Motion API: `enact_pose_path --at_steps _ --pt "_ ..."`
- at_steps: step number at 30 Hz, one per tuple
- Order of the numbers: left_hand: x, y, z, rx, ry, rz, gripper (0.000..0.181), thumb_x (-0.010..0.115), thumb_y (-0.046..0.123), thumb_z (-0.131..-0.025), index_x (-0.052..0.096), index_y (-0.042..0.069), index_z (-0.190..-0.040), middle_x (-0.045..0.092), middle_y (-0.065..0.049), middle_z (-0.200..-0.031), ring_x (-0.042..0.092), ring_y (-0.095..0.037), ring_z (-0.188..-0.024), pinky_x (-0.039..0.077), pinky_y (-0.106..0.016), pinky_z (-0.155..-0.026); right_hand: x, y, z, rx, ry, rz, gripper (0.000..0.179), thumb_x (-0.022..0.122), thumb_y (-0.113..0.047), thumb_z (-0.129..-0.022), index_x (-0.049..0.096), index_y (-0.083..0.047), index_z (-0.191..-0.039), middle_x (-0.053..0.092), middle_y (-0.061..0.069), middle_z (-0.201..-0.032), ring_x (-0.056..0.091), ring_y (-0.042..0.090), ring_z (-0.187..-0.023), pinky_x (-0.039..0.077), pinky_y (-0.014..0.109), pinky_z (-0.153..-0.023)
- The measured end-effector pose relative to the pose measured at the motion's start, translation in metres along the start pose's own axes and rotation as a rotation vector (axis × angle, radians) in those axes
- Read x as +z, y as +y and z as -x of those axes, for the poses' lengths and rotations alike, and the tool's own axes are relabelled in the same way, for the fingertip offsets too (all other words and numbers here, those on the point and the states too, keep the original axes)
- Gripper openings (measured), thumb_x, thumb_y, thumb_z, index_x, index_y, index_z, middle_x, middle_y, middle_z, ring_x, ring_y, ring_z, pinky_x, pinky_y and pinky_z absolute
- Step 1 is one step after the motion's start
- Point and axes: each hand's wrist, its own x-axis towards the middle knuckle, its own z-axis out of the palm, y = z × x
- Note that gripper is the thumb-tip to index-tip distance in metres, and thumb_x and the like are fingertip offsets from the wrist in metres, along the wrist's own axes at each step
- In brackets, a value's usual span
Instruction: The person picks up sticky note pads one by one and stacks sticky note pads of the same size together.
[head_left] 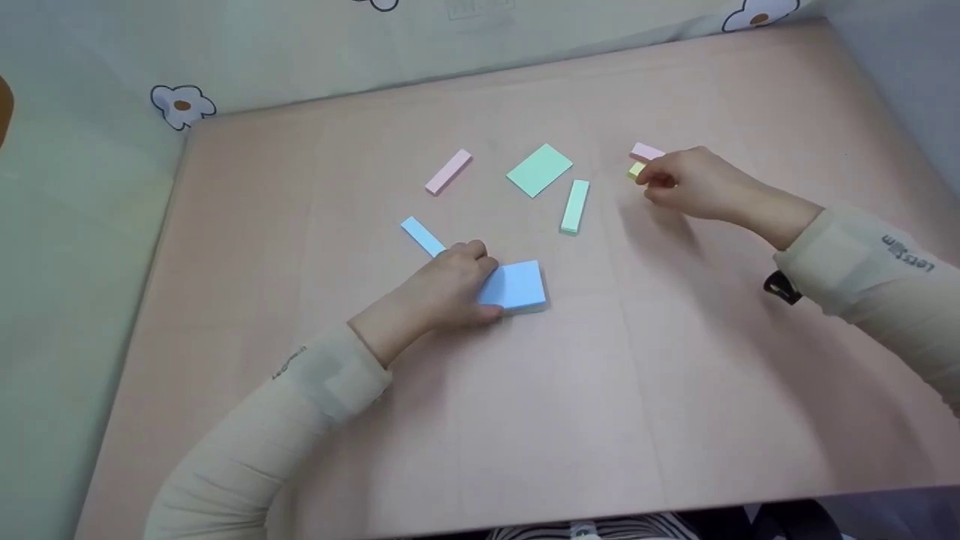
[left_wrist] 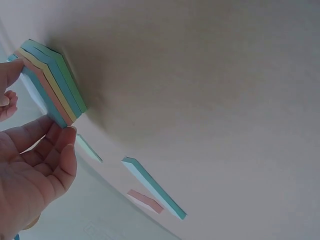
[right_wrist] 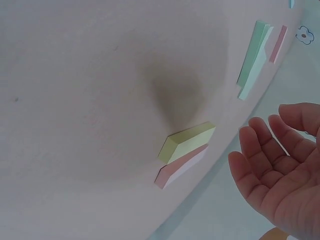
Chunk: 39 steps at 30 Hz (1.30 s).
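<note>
My left hand (head_left: 455,289) grips a stack of sticky note pads (head_left: 517,287) by its edges, thumb on the near side and fingers on the far side. Blue tops the stack; pink, yellow, blue and green layers show along its side (left_wrist: 52,85) in the left wrist view. At the right, my right hand (head_left: 694,184) hovers by a narrow yellow sticky note pad (right_wrist: 187,142) and a narrow pink one (right_wrist: 181,167), lying side by side. Its fingers (right_wrist: 260,185) are loosely bent, and the right wrist view shows them apart from both pads.
A narrow blue pad (head_left: 422,236) lies just beyond my left hand. Farther back are a narrow pink pad (head_left: 448,172), a green rectangular pad (head_left: 540,170) and a narrow green pad (head_left: 575,206). A black object (head_left: 782,288) shows below the right sleeve.
</note>
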Motion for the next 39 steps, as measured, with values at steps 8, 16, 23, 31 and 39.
enact_pose_path --at_steps 8,16,23,31,39 --pt "0.0009 -0.0019 0.0011 0.024 0.011 0.003 0.052 0.065 0.034 -0.080 0.056 -0.003 -0.116 0.052 -0.013 -0.105 0.049 -0.024 -0.093 0.043 -0.032 -0.084 -0.0004 -0.0010 -0.0002 0.013 -0.024 -0.003 0.028 0.047 -0.007 -0.087 0.062 0.003 -0.108 0.064 0.019 -0.100 0.052 0.025 -0.082 0.039 0.030 -0.066" --pt "0.0015 -0.0009 0.0018 -0.002 0.006 0.016 0.053 0.066 0.034 -0.080 0.056 -0.002 -0.118 0.053 -0.012 -0.106 0.050 -0.023 -0.092 0.044 -0.031 -0.084 0.0006 -0.0018 -0.0019 0.016 -0.033 -0.004 0.028 0.048 -0.007 -0.087 0.062 0.003 -0.109 0.063 0.019 -0.099 0.051 0.025 -0.082 0.039 0.029 -0.064" --pt "0.0021 -0.0008 0.0007 -0.010 0.003 0.016 0.054 0.065 0.035 -0.080 0.055 -0.002 -0.118 0.053 -0.012 -0.106 0.049 -0.022 -0.092 0.045 -0.030 -0.084 0.0018 -0.0016 -0.0029 0.013 -0.033 0.001 0.028 0.047 -0.007 -0.087 0.063 0.002 -0.109 0.063 0.018 -0.099 0.051 0.025 -0.082 0.038 0.030 -0.064" --pt "0.0023 -0.0020 -0.0001 0.016 0.014 0.025 0.052 0.065 0.034 -0.080 0.056 -0.002 -0.116 0.053 -0.013 -0.106 0.050 -0.024 -0.092 0.045 -0.032 -0.084 0.0017 -0.0021 -0.0013 0.011 -0.033 0.005 0.029 0.045 -0.006 -0.087 0.063 0.002 -0.109 0.063 0.018 -0.099 0.051 0.025 -0.083 0.038 0.031 -0.066" --pt "0.0013 -0.0020 -0.0006 -0.001 -0.013 0.033 0.056 0.065 0.035 -0.080 0.054 -0.003 -0.120 0.052 -0.013 -0.108 0.050 -0.024 -0.092 0.045 -0.032 -0.083 0.0009 -0.0028 0.0001 0.005 -0.030 0.002 0.029 0.046 -0.007 -0.087 0.063 0.002 -0.109 0.063 0.018 -0.100 0.051 0.025 -0.083 0.038 0.030 -0.066"
